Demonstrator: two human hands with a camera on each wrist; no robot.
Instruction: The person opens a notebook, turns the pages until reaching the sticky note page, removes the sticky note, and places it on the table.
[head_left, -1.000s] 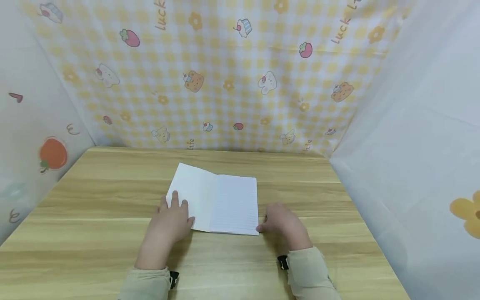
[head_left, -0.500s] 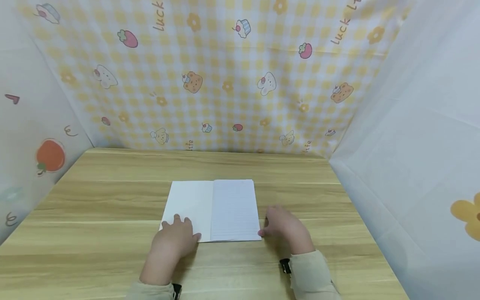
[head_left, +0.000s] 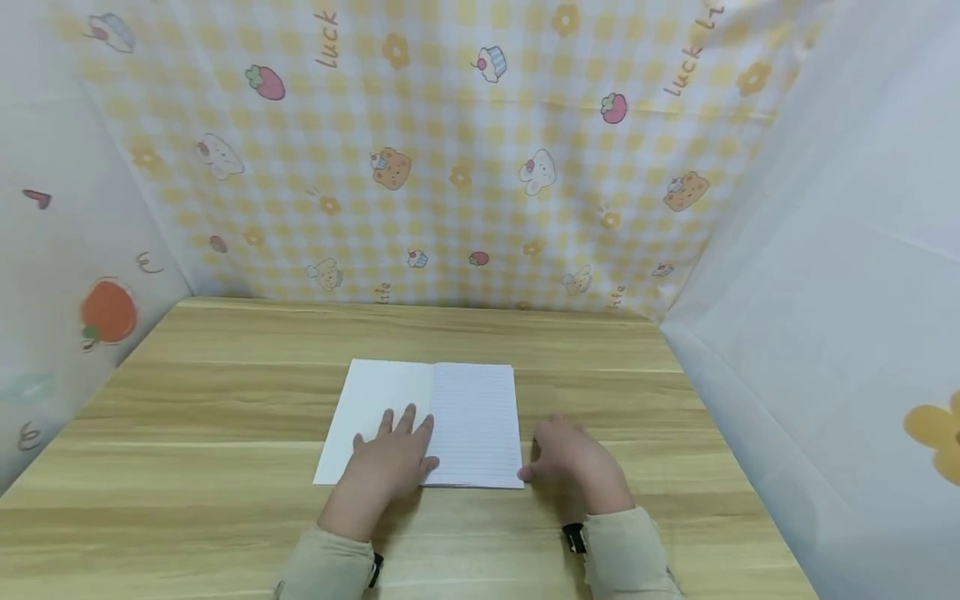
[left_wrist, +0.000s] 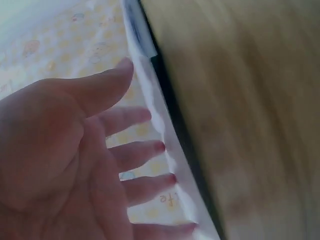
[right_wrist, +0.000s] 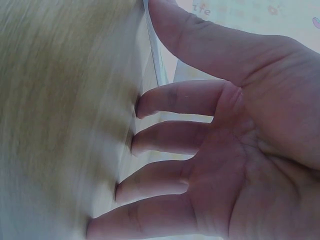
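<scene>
An open notebook [head_left: 476, 421] lies flat on the table, with a blank white left side and a lined right page. My left hand [head_left: 386, 468] rests on the lower part of the blank side beside the fold, fingers spread, thumb near the lined page's bottom edge. In the left wrist view, the fingertips [left_wrist: 157, 146] touch the white surface. At the lower right corner, the thumb of my right hand [head_left: 576, 464] touches the notebook. The right wrist view has that hand's other fingers [right_wrist: 165, 137] extended, with their tips on the table and a gap below the thumb.
The light wood table [head_left: 187, 467] extends on all sides of the notebook. A yellow checked cloth [head_left: 457, 167] hangs behind it, with white sheets at the left [head_left: 67, 250] and right [head_left: 832, 275]. A black strap [head_left: 573, 537] shows at the right wrist.
The notebook's left side, raised at an angle a second ago, has come down flat. My left hand has moved from its outer edge right toward the fold. The right hand has barely moved.
</scene>
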